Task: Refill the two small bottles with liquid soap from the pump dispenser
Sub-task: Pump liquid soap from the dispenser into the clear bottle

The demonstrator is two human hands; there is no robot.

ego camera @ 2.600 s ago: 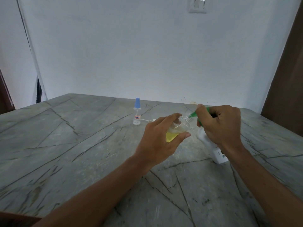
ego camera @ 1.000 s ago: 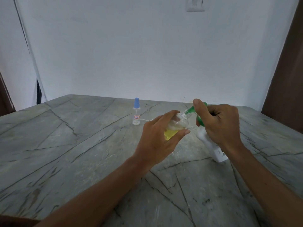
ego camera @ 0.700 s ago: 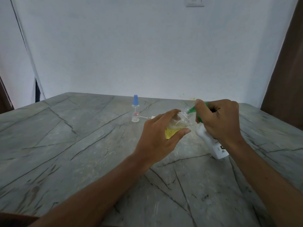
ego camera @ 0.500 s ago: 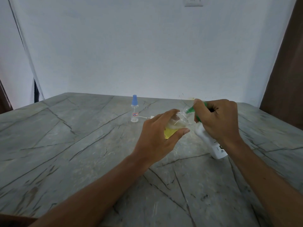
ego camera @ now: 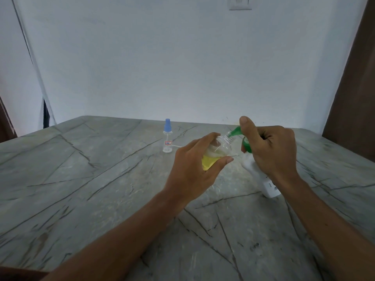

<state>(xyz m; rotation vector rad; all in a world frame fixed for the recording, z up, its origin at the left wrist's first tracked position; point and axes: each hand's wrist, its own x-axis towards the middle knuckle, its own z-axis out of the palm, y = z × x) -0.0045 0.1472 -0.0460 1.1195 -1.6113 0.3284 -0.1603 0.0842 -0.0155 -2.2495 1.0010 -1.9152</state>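
Observation:
My left hand (ego camera: pixel 194 169) grips a small clear bottle (ego camera: pixel 218 154), tilted, with yellow soap in its lower part and its open neck up against the green pump nozzle. My right hand (ego camera: pixel 269 151) holds the green pump head (ego camera: pixel 236 131) of the white dispenser (ego camera: pixel 261 179), thumb raised over the top; the dispenser leans toward the bottle on the table. A second small clear bottle (ego camera: pixel 167 139) with a blue spray cap and a small label stands upright farther back on the left, untouched.
The grey veined stone table (ego camera: pixel 91 179) stretches wide around my hands. A thin white tube (ego camera: pixel 176 146) lies beside the capped bottle. A white wall stands behind, with a brown door edge (ego camera: pixel 353 98) at the right.
My right thumb has lifted higher above the pump head. The bottle stays at the nozzle with about the same level of yellow soap. The view shifted slightly.

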